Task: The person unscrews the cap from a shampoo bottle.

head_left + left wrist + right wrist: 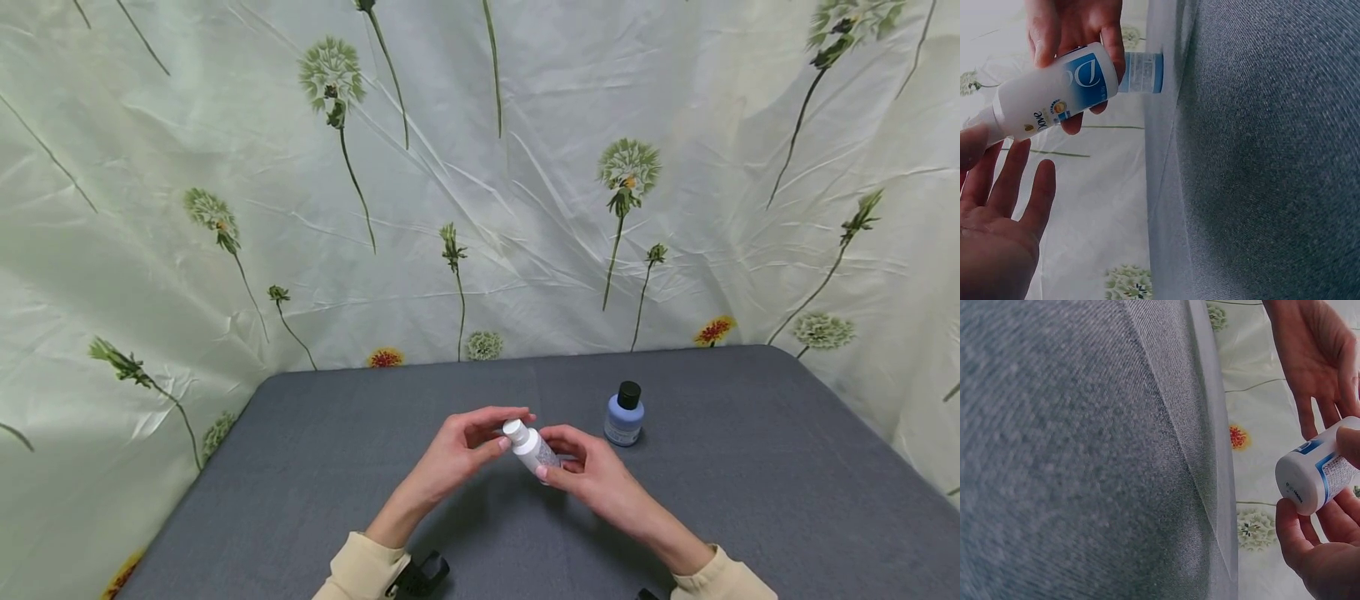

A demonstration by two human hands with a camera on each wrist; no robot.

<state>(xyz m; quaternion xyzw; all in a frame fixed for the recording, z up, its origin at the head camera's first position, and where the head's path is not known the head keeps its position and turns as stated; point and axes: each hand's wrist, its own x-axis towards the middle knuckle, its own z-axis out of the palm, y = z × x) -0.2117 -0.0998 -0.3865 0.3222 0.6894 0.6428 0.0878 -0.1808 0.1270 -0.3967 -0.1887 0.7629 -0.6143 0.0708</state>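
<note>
A small white Dove bottle (pixel 533 451) with a blue and white label is tilted over the table, its white cap (pixel 515 429) toward the upper left. My right hand (pixel 596 477) grips the body near the base, thumb on one side and fingers on the other. At the other end my left hand (pixel 457 450) pinches the cap between thumb and forefinger; its other fingers stay extended in the left wrist view. The right wrist view shows the bottle's round bottom (pixel 1297 484) above the right fingertips.
A blue bottle (pixel 624 417) with a black cap stands upright on the grey cloth-covered table (pixel 750 467), just beyond the right hand. Behind the table hangs a pale curtain (pixel 525 208) printed with dandelions.
</note>
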